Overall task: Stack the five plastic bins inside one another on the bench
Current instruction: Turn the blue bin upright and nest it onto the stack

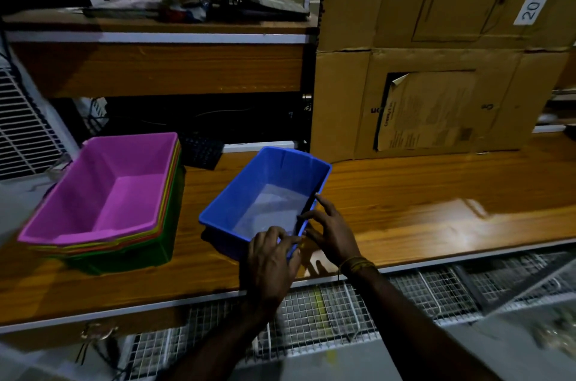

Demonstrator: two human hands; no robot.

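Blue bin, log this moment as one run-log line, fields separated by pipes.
blue bin alone on bench | left hand grips near rim | right hand touches right rim | pink-topped stack to left | blue not yet nested

A single head-worn camera looks forward and down, close over the wooden bench [405,193].
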